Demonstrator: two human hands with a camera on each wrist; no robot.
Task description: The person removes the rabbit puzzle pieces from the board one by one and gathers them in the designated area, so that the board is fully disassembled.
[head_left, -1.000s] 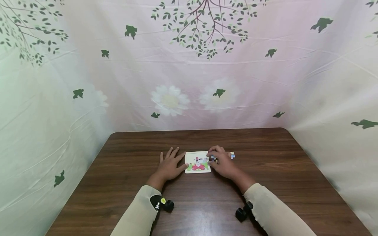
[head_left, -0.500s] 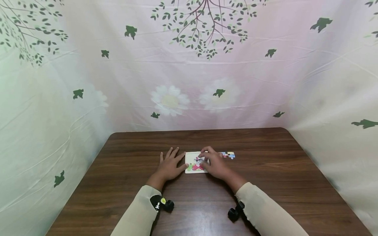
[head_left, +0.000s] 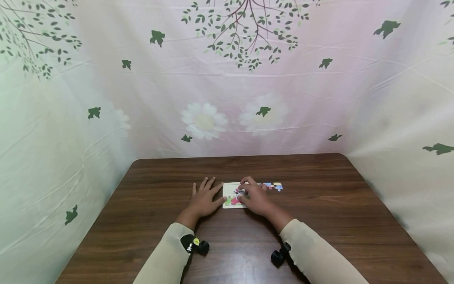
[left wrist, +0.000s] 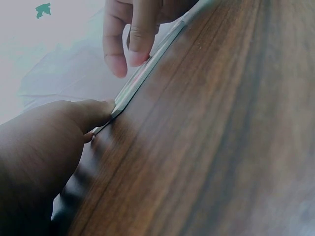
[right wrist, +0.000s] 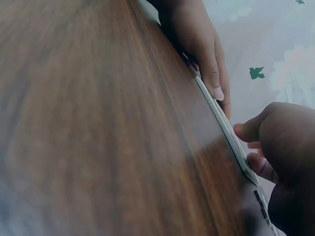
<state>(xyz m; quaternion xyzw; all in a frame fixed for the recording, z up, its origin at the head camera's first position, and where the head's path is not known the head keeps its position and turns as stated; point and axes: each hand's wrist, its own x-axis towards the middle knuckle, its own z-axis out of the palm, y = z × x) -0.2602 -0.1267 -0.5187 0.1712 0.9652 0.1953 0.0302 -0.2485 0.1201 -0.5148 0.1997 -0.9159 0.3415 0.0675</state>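
Note:
A white-bordered picture puzzle board (head_left: 231,188) lies flat on the brown table, printed with a pink and white cartoon figure over green. My left hand (head_left: 203,202) lies at its left side with fingers spread, index finger and thumb touching the border. In the left wrist view the left thumb (left wrist: 96,112) presses on the board's edge. My right hand (head_left: 257,197) is over the board's right half, its bent fingers and thumb lowered to the picture and hiding part of it. Whether a small piece is between those fingertips cannot be made out. Loose jigsaw pieces (head_left: 278,186) lie just right of that hand.
The dark wood-grain table (head_left: 305,173) runs back to a pale hanging cloth (head_left: 227,86) printed with leaves, birds and flowers, which also closes both sides. Black wrist cameras (head_left: 202,247) are strapped over both cream sleeves (head_left: 320,252).
My right hand has moved left from the board's right edge onto the picture, uncovering more of the loose pieces behind it. My left hand has stayed in place.

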